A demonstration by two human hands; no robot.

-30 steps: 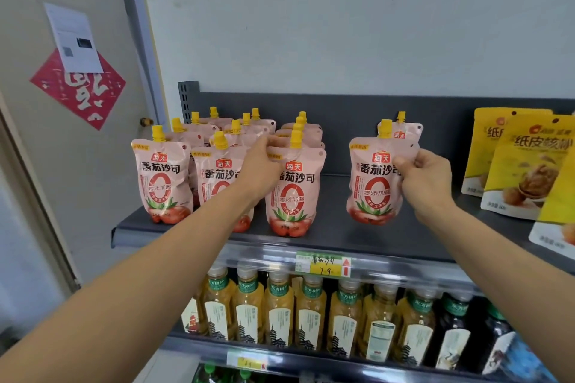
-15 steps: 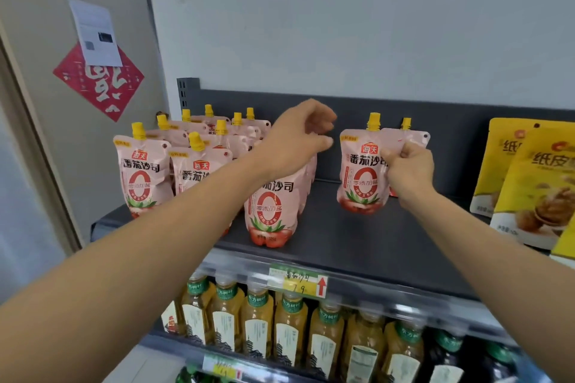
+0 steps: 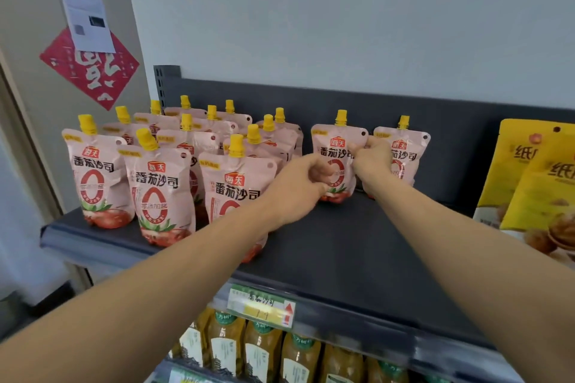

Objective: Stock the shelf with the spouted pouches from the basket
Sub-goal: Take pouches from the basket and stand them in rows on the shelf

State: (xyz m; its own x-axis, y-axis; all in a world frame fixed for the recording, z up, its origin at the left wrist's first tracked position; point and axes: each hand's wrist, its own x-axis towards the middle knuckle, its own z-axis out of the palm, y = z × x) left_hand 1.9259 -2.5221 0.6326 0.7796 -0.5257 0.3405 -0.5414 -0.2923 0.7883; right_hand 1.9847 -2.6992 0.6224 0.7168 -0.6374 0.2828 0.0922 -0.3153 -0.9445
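Pouch (image 3: 337, 158) stands upright on the shelf (image 3: 342, 246), spout up, apart from the main cluster of pouches on its far side, with a second pouch (image 3: 404, 149) just past it. My right hand (image 3: 371, 154) pinches the pouch's upper corner; my left hand (image 3: 298, 186) is curled loosely against its lower front, apparently empty. The right grip is nearer the spout. I count about fifteen pouches, two yellow bags (image 3: 535, 171) beyond.

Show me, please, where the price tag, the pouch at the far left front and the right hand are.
price tag (image 3: 261, 308): head view, on its yellow strip.
far-left front pouch (image 3: 93, 179): head view, on the red ring of its label.
right hand (image 3: 371, 156): head view, on the back of the hand.
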